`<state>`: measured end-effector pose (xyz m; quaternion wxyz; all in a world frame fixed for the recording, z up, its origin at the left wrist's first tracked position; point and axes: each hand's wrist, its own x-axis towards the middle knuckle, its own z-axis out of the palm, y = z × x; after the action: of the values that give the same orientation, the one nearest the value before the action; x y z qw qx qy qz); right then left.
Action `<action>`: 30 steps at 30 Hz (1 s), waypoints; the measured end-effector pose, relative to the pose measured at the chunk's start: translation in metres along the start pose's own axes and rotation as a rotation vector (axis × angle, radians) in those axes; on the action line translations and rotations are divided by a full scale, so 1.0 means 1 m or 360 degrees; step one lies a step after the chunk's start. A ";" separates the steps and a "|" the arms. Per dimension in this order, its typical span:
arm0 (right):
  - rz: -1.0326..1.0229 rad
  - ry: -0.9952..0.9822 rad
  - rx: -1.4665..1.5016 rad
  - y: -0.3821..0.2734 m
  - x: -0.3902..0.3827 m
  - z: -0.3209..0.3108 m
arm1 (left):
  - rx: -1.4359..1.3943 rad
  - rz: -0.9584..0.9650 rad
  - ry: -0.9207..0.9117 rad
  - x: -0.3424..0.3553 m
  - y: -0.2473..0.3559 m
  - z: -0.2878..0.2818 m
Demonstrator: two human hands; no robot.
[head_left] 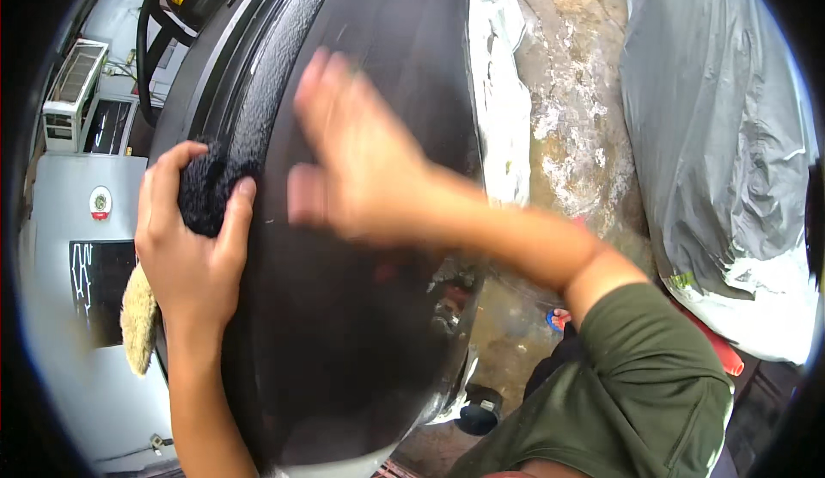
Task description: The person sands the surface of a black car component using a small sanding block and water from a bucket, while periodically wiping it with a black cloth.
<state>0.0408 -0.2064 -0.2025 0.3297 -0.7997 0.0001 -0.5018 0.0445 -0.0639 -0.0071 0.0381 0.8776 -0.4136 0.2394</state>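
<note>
A long, dark, glossy vehicle panel [335, 366] runs beneath both of my hands, with a textured grey-black strip [288, 39] along its left side. At that side, my left hand [189, 259] grips a black fluffy pad [201, 193] between thumb and fingers, pressing it near the strip. My right hand [357, 151] is over the middle of the panel, smeared by motion. Its fingers reach forward, the thumb stands apart, and nothing shows in it. Whether its palm touches the surface, I cannot tell. Left of my left wrist is a cream fluffy pad [139, 323].
White plastic sheeting [503, 91] lines the panel's right edge. Beyond a stained concrete floor [571, 108] hangs a large grey cover [687, 117]. A black round container [479, 412] sits low near the panel's near corner. A red tube-shaped thing [726, 353] lies at the right.
</note>
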 end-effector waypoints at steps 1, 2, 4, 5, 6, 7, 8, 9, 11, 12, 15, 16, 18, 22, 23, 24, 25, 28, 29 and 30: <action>0.0008 -0.0006 0.0002 -0.024 -0.028 -0.005 | 0.0058 0.0052 -0.0003 -0.001 -0.003 0.000; -0.0097 -0.0183 0.0175 -0.041 -0.052 -0.012 | 0.0122 0.0121 -0.0002 -0.001 -0.008 0.000; -0.0313 -0.0514 0.0476 -0.055 -0.071 -0.028 | 0.0158 0.0219 0.0012 0.000 -0.009 -0.002; -0.0171 -0.0195 0.0158 -0.014 -0.043 -0.019 | 0.0183 0.0199 0.0003 0.004 -0.007 -0.004; -0.0029 0.0066 -0.0332 0.036 -0.004 -0.015 | 0.0199 0.0176 -0.0021 0.006 -0.004 -0.002; 0.0309 0.0108 -0.0119 0.113 0.027 -0.015 | 0.0214 0.0228 0.0010 0.009 -0.001 -0.002; 0.0643 0.0149 0.0088 0.163 0.039 -0.018 | 0.0105 0.0218 0.0056 0.013 0.005 0.003; 0.0600 0.0067 0.0106 0.145 0.027 -0.013 | 0.0139 0.0206 0.0012 0.009 0.001 0.005; 0.0019 0.0233 -0.0022 0.043 -0.025 -0.003 | 0.0189 0.0198 0.0019 0.009 -0.006 -0.001; -0.0023 -0.0207 -0.0021 -0.024 -0.061 -0.025 | 0.0168 0.0156 0.0005 0.006 -0.010 -0.001; -0.0146 -0.0660 0.0196 -0.063 -0.107 -0.030 | 0.0172 0.0159 -0.0014 0.006 -0.009 -0.002; -0.0053 -0.0456 0.0230 -0.048 -0.100 -0.024 | 0.0205 0.0155 -0.0023 0.004 -0.009 -0.003; 0.0200 0.0124 0.0171 0.030 -0.056 -0.010 | 0.0153 0.0137 -0.0056 0.010 -0.004 0.000; 0.0895 0.0386 0.0166 0.120 -0.015 0.017 | 0.0208 0.0140 -0.0020 0.015 -0.003 0.003; 0.0591 0.0145 0.0043 0.058 -0.033 0.016 | 0.0285 0.0183 -0.0016 0.009 -0.015 -0.003; 0.0279 -0.0068 -0.0142 -0.005 -0.060 -0.008 | 0.0314 0.0259 0.0013 0.009 -0.018 -0.003; 0.0270 -0.0056 -0.0162 -0.014 -0.073 -0.018 | 0.0258 0.0232 -0.0003 0.010 -0.015 -0.001; 0.0164 -0.0241 0.0129 -0.035 -0.116 -0.017 | 0.0189 0.0158 -0.0049 0.008 -0.012 0.000; 0.0127 -0.0303 0.0218 -0.036 -0.124 -0.014 | 0.0182 0.0167 -0.0057 0.009 -0.011 0.000; 0.0306 0.0166 -0.0019 0.022 -0.096 -0.004 | 0.0172 0.0165 -0.0044 0.013 -0.006 0.002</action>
<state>-0.0029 -0.1942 -0.2896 0.3711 -0.7707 0.0972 -0.5089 0.0567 -0.0701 -0.0017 -0.0275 0.8590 -0.4455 0.2508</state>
